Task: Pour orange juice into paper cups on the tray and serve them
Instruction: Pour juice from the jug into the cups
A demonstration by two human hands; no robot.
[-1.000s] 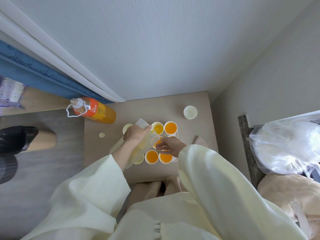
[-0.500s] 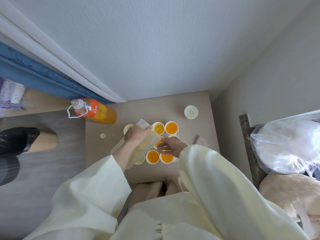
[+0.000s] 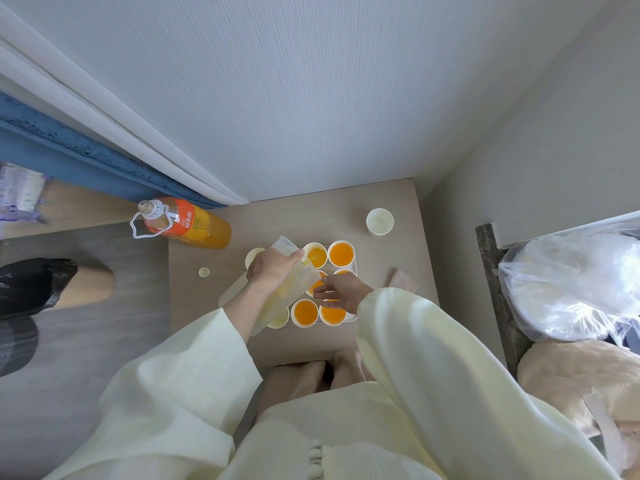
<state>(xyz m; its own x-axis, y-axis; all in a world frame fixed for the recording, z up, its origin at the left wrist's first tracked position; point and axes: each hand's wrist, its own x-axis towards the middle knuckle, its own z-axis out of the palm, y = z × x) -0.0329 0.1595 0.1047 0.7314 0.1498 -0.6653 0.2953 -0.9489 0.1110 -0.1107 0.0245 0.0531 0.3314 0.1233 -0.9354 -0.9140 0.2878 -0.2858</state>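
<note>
Head view, looking down at a low bench [image 3: 298, 216] set in a corner of the room.

Left hand [image 3: 273, 268]: closed round a clear pitcher [image 3: 293, 292], gripping it from above. The pitcher is tilted, its lip over the back-left cup [image 3: 317, 256], which holds a shallow layer of orange juice.

Right hand [image 3: 341, 292]: fingers extended and loosely spread above the middle row of cups, holding nothing. Whether the fingertips touch a cup or the pitcher cannot be told.

White tray [image 3: 354, 271]: sits mid-bench and carries the paper cups in rows. The back-right cup [image 3: 341, 253] and the two front cups [image 3: 304, 312] [image 3: 332, 314] are filled with juice. The middle-row cups are mostly hidden under the hands, with orange showing between them. A pale cup [image 3: 255, 256] stands at the left of the back row, and another [image 3: 278, 320] is partly covered by the pitcher at the front left.

Lone empty cup [image 3: 380, 221]: stands apart near the bench's back-right corner.

Juice bottle [image 3: 187, 223]: uncapped, at the back-left corner, roughly half full. A small white cap [image 3: 204, 271] lies on the bench near it.

A pinkish cloth [image 3: 401, 280] lies at the right edge. A clear plastic bag [image 3: 568, 285] rests to the right of the bench.
</note>
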